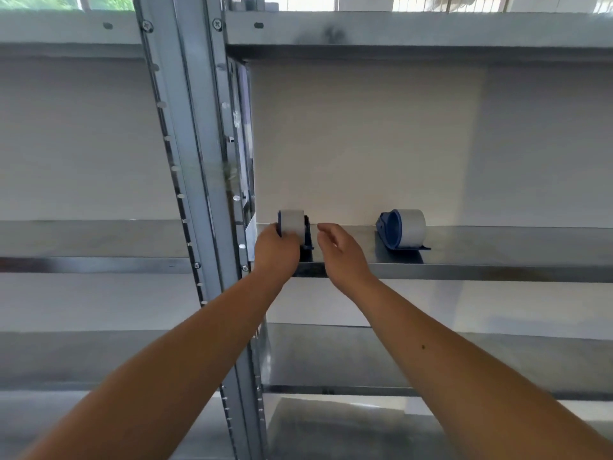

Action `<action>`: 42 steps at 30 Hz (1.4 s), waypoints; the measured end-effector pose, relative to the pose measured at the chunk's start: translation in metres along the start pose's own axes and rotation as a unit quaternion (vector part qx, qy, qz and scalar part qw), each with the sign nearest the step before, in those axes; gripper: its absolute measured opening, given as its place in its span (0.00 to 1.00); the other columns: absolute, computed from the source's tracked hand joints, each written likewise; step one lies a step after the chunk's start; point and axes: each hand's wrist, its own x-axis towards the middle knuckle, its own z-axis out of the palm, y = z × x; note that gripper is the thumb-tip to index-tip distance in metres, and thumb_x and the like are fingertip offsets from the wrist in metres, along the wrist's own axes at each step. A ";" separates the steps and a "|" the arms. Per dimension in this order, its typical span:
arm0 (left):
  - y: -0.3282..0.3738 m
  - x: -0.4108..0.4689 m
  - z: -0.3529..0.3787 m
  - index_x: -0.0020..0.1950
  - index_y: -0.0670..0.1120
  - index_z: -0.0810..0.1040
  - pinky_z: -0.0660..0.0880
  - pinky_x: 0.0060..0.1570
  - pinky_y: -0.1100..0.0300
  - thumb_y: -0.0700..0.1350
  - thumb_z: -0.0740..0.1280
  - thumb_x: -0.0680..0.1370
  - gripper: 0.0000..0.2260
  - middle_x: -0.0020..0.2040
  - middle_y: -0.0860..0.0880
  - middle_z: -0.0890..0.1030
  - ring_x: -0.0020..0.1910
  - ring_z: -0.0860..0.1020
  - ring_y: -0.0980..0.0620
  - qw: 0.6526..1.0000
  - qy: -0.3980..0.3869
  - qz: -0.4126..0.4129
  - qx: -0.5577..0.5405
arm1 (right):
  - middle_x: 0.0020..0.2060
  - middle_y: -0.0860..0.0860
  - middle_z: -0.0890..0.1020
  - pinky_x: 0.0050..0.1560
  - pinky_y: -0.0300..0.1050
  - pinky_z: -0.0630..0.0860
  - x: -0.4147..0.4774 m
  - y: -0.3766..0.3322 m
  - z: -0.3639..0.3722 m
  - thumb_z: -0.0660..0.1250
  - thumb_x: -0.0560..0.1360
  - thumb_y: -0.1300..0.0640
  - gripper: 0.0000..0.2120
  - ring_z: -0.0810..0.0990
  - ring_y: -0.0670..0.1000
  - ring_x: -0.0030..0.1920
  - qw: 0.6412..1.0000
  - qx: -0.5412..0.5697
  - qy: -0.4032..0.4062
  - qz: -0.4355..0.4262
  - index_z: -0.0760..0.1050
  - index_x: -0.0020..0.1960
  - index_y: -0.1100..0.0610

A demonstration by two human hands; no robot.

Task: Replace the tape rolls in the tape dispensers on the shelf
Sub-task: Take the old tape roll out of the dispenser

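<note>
Two blue tape dispensers stand on a grey metal shelf (481, 260), each with a white tape roll. The left dispenser (307, 239) sits at the shelf's left end, and my left hand (277, 252) grips its tape roll (293, 222) from the front. My right hand (338, 250) hovers just right of that dispenser, fingers loosely curled and apart, holding nothing. The right dispenser (389, 232) stands farther right, apart from both hands, with its own tape roll (413, 229) seated in it.
A grey steel upright (199, 161) with bolt holes stands just left of my left hand. Another shelf (365, 28) runs overhead and lower shelves (331, 360) sit below. A white wall backs the shelving.
</note>
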 end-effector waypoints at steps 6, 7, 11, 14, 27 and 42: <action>-0.011 0.014 0.007 0.47 0.47 0.79 0.75 0.38 0.59 0.41 0.61 0.81 0.08 0.42 0.48 0.82 0.43 0.80 0.48 0.999 0.015 -0.017 -0.023 | 0.58 0.52 0.84 0.58 0.52 0.78 0.017 0.012 0.005 0.57 0.85 0.51 0.16 0.80 0.53 0.55 0.986 -0.147 -0.054 -0.057 0.78 0.65 0.54; -0.012 0.016 0.007 0.46 0.45 0.79 0.75 0.38 0.58 0.39 0.61 0.80 0.08 0.41 0.47 0.81 0.40 0.79 0.48 0.999 0.013 -0.017 -0.025 | 0.55 0.53 0.84 0.56 0.53 0.78 0.020 0.014 0.006 0.57 0.84 0.51 0.15 0.81 0.54 0.53 0.979 -0.183 -0.054 -0.066 0.80 0.61 0.55; -0.015 0.023 0.004 0.47 0.41 0.79 0.71 0.36 0.57 0.35 0.60 0.78 0.08 0.39 0.46 0.77 0.36 0.74 0.50 1.000 0.000 -0.003 -0.027 | 0.45 0.51 0.85 0.52 0.54 0.77 0.030 0.024 0.010 0.58 0.82 0.49 0.16 0.81 0.54 0.44 0.951 -0.285 -0.034 -0.111 0.81 0.46 0.54; -0.015 0.031 0.002 0.53 0.39 0.78 0.72 0.37 0.57 0.37 0.59 0.81 0.08 0.40 0.47 0.76 0.37 0.74 0.51 1.000 0.009 0.009 -0.028 | 0.41 0.54 0.83 0.49 0.54 0.77 0.031 0.029 0.011 0.60 0.82 0.49 0.16 0.80 0.54 0.44 0.943 -0.294 -0.056 -0.147 0.81 0.45 0.57; 0.032 0.076 0.006 0.40 0.45 0.69 0.61 0.29 0.61 0.42 0.59 0.83 0.11 0.34 0.50 0.65 0.32 0.63 0.53 0.991 0.015 0.021 -0.133 | 0.42 0.50 0.82 0.58 0.55 0.74 0.044 0.030 0.012 0.59 0.84 0.53 0.06 0.80 0.54 0.41 0.866 -0.448 -0.106 -0.192 0.73 0.54 0.54; 0.046 0.103 0.007 0.47 0.42 0.77 0.67 0.32 0.58 0.52 0.63 0.83 0.14 0.39 0.48 0.75 0.35 0.73 0.52 0.995 0.000 -0.022 -0.099 | 0.38 0.48 0.81 0.43 0.42 0.72 0.093 -0.028 0.005 0.71 0.79 0.54 0.08 0.77 0.47 0.38 0.998 0.064 0.012 0.026 0.81 0.45 0.58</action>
